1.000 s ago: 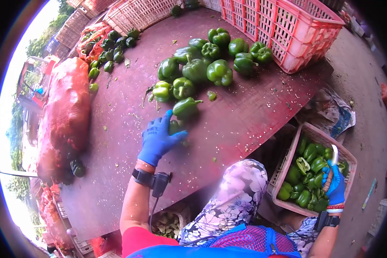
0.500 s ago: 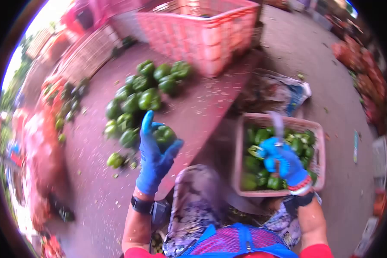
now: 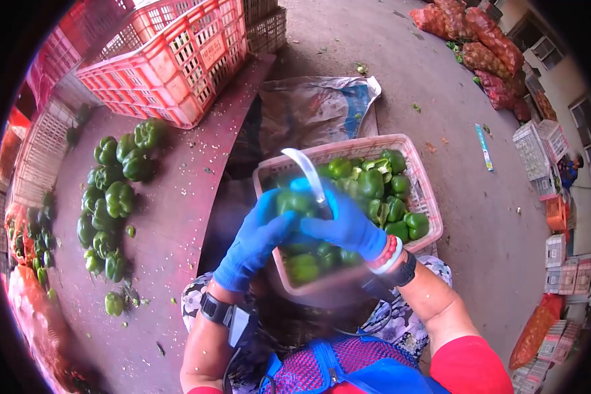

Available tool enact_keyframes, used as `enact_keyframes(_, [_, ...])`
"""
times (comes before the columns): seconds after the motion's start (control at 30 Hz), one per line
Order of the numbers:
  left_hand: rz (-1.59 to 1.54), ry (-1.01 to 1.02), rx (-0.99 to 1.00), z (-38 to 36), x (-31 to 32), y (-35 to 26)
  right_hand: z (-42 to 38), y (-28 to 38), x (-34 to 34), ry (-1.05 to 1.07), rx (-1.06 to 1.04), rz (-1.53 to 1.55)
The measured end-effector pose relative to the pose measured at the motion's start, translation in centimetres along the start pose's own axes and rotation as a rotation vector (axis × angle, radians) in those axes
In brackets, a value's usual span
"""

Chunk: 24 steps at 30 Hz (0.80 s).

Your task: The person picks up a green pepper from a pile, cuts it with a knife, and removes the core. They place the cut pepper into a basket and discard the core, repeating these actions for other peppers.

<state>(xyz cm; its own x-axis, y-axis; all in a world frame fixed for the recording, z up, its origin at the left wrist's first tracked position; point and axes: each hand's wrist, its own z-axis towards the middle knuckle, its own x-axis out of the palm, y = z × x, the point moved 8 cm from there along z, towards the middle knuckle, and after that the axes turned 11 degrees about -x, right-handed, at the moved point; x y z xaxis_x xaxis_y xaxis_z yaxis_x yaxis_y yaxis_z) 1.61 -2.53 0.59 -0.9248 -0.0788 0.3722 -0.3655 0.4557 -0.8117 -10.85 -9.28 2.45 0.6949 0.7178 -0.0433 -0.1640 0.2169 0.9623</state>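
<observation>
My left hand (image 3: 248, 243), in a blue glove, is closed around a green bell pepper (image 3: 294, 202), slightly blurred. Close against it is my gloved right hand (image 3: 353, 228), wrapped round a knife whose pale curved blade (image 3: 303, 165) points up and to the left. The knife's handle is hidden in my fingers. Both hands are above a pink plastic crate (image 3: 435, 217) holding many green peppers (image 3: 372, 185), some showing pale cut parts. On the reddish table (image 3: 171, 197) to the left lies a cluster of whole green bell peppers (image 3: 119, 199).
A large red plastic crate (image 3: 171, 85) stands on the table's far end. A crumpled sack (image 3: 308, 111) lies beyond the pepper crate. Filled red mesh bags (image 3: 489, 59) and stacked crates (image 3: 538, 151) line the right side. Seeds and scraps dot the table.
My left hand has carried the pepper from above the table to the crate, meeting my right hand with the knife. The view has swung right.
</observation>
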Motion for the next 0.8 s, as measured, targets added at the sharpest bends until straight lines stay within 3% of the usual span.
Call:
enact_keyframes(0.03, [0.114,-0.045,0.014,0.4,-0.3,0.2,0.3,0.8,0.4,0.011,-0.164,-0.101])
enact_keyframes(0.13, [0.424,-0.208,0.147,1.4,-0.3,0.6,-0.1,0.5,0.5,0.118,-0.128,-0.252])
enact_keyframes(0.2, [0.6,-0.251,0.252,1.1,1.1,-0.4,-0.7,-1.0,0.3,0.135,-0.008,-0.184])
enact_keyframes(0.3, [0.406,-0.109,0.204,1.8,1.8,0.6,-1.2,-0.8,-0.2,0.17,0.084,-0.13])
enact_keyframes(0.53, [0.293,0.142,0.156,2.2,2.6,1.5,-2.8,-1.4,-1.3,-0.021,-0.017,0.086])
enact_keyframes(0.57, [0.248,0.158,0.055,2.0,2.4,1.7,-4.0,-3.6,-1.3,-0.104,0.346,0.464])
enact_keyframes(0.6, [0.203,0.174,-0.044,1.6,2.4,1.6,-4.2,-3.9,-2.9,-0.362,0.367,0.574])
enact_keyframes(0.63, [0.206,0.212,-0.081,0.9,3.3,0.2,-3.1,-1.8,-4.7,-0.255,0.028,0.214])
enact_keyframes(0.73, [0.025,0.29,0.098,1.3,4.5,-0.1,-4.0,-3.7,-6.1,-0.358,0.234,0.36])
enact_keyframes(0.77, [-0.006,0.333,0.021,1.4,4.2,0.1,-4.4,-3.3,-6.4,-0.433,0.326,0.39])
enact_keyframes(0.8, [-0.016,0.299,0.068,1.6,3.8,-0.4,-4.6,-4.0,-6.7,-0.395,0.423,0.391])
